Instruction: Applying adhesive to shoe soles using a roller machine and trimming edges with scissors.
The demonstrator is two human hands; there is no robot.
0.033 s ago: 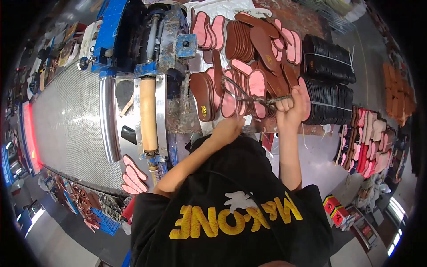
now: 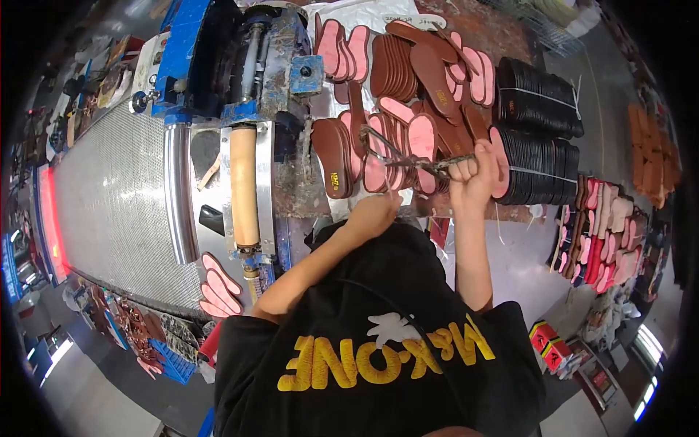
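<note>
My right hand [image 2: 472, 178] is closed round one end of a dark scissor-like metal tool [image 2: 415, 162]. The tool reaches leftward over a row of pink-faced insoles [image 2: 375, 173], its far end spread in two bent arms. Close to the table's front edge, my left hand [image 2: 373, 215] has its fingers curled together in front of my chest; what they hold, if anything, is hidden. Beside the tool stands a stack of brown insoles [image 2: 333, 156]. A single pink insole [image 2: 422, 138] lies just behind the tool.
Black insoles in strapped bundles [image 2: 542, 175] stand to the right. More brown insoles [image 2: 393, 69] are piled at the back. On the left is a blue roller machine [image 2: 244, 182] beside a mesh conveyor [image 2: 124, 211], with several pink insoles [image 2: 218, 288] at its near edge.
The tool's far end has shifted slightly left, and its two arms look a little differently angled. My right hand has moved slightly left; my left hand has stayed nearly in place.
</note>
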